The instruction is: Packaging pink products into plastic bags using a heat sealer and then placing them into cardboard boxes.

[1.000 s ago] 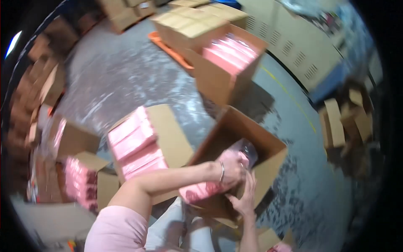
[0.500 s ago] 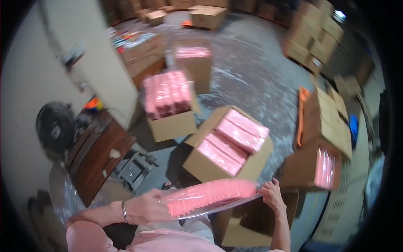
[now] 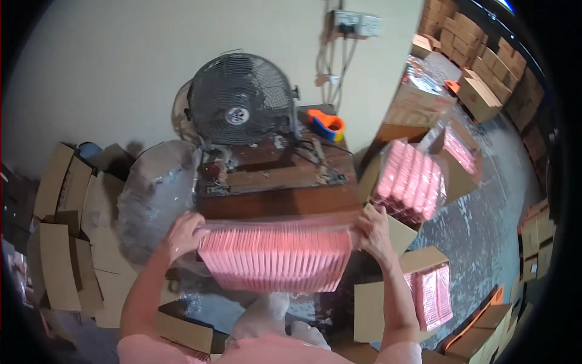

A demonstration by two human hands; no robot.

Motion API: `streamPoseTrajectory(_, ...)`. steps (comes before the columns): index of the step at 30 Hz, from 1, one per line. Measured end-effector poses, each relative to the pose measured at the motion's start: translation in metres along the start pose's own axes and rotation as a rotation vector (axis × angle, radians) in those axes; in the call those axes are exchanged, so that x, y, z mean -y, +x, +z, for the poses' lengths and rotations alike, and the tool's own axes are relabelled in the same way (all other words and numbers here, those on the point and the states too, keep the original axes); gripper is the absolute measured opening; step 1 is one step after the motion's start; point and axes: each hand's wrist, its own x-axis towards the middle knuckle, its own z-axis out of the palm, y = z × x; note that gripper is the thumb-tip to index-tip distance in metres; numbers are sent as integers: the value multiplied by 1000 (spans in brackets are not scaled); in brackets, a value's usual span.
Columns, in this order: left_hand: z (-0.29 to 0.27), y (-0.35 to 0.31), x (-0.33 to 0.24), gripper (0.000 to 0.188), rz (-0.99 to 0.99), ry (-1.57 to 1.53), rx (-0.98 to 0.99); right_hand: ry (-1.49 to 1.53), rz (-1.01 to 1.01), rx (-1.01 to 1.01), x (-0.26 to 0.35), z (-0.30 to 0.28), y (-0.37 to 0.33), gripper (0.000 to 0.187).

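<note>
Pinching left grip (image 3: 185,235) and right grip (image 3: 374,235) on the pink-filled plastic bag's (image 3: 276,259) corners by the desk's (image 3: 276,205) near edge, we expect light, slippery handling.

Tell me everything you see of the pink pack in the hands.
The pink pack is a long row of many thin, ridged pieces in clear film that looks like plastic. It is held crosswise in front of the brown table, ridges running up and down. The left hand grips it at its upper left corner, the right hand at its upper right. What the pieces are is unclear.
</note>
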Motion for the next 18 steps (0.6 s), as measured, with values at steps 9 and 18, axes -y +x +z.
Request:
streamPoseTrajectory(9, 136, 53, 152, 16, -470, -684, -246, 326, 753, 131, -66, 157, 55, 8)
streamPoseTrajectory(18, 146, 98, 164, 14, -798, -1223, -501, 1094, 1010, -279, -125, 172, 113, 14)
